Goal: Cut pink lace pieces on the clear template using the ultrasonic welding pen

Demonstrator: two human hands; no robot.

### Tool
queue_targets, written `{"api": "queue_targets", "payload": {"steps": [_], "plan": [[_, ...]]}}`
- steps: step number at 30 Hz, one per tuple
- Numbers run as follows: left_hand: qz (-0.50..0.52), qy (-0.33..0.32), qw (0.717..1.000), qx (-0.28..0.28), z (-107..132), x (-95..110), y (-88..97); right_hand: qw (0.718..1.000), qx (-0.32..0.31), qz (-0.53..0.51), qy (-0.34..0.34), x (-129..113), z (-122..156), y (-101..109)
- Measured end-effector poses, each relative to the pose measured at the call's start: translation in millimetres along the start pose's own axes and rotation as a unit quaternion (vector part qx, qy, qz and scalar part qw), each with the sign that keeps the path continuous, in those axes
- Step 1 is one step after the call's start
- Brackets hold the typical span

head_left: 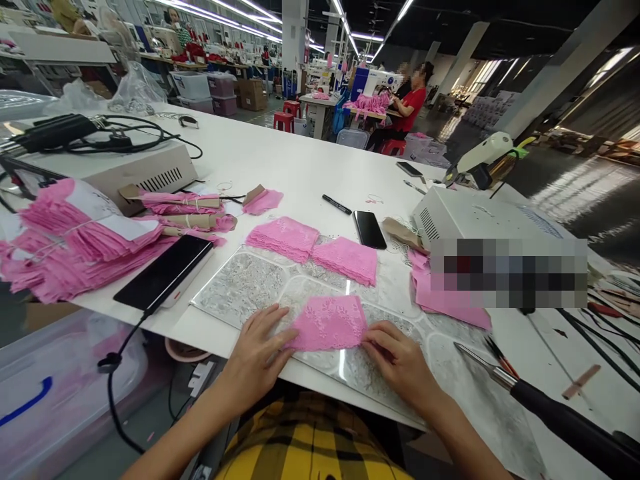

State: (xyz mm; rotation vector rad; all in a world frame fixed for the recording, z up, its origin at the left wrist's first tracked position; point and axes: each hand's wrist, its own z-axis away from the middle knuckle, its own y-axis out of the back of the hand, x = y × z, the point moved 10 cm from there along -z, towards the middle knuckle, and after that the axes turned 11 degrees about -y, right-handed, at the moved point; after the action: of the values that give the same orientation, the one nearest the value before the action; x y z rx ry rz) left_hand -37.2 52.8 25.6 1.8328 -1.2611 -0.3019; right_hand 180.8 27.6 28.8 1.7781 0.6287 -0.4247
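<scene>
A pink lace fabric piece [327,325] lies flat on the grey marbled tile [245,283] in front of me. My left hand [263,347] is open beside its left end, fingers spread, with fingertips touching the lower left corner. On the other side, my right hand [397,360] is closed, thumb and index finger pinching the lower right corner. Just beyond are two stacks of the same lace, a left stack [283,238] and a right stack [345,260], lying side by side on the tile's far part.
Bundled pink fabric [75,233] and a black slab-like device [165,273] lie at left. A phone [370,230] and pen [337,204] lie beyond the stacks. At right are a soldering-iron-like tool [530,393], pink pieces [445,297] and a grey box [480,213]. A co-worker [413,103] sits farther back.
</scene>
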Motion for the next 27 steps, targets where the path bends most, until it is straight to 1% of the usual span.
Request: {"api": "queue_targets", "payload": {"steps": [4,7,11,14,17,18,20,22,24,26,27], "plan": [[-0.009,-0.019,1.000,-0.007,-4,2,0.0,1.000,-0.002,0.010,0.014,1,2,3],[-0.021,-0.027,0.999,-0.024,-6,3,-3.9,1.000,-0.008,0.022,0.013,3,3,0],[-0.029,-0.053,0.998,-0.029,-9,7,-5.0,1.000,0.001,0.016,0.004,5,1,2],[0.011,-0.048,0.998,-0.031,-21,-2,-0.8,0.999,-0.012,-0.020,-0.026,8,-9,4],[0.076,-0.008,0.996,-0.055,-47,-28,3.7,0.993,-0.041,-0.053,-0.096,14,-31,6],[0.092,0.008,0.993,-0.069,-58,-40,4.4,0.989,-0.054,-0.062,-0.122,15,-41,6],[0.090,0.021,0.993,-0.069,-87,-67,12.1,0.982,-0.071,-0.076,-0.155,14,-67,7],[0.081,0.028,0.994,-0.062,-118,-97,19.5,0.983,-0.058,-0.087,-0.149,7,-102,15],[0.070,0.030,0.996,-0.053,-148,-129,26.8,0.988,-0.020,-0.080,-0.131,-2,-142,26],[0.054,0.030,0.997,-0.034,-171,-158,36.7,0.990,0.013,-0.077,-0.116,-11,-180,31],[0.046,0.029,0.998,-0.025,-178,-171,41.8,0.991,0.031,-0.074,-0.106,-16,-195,30]]}}
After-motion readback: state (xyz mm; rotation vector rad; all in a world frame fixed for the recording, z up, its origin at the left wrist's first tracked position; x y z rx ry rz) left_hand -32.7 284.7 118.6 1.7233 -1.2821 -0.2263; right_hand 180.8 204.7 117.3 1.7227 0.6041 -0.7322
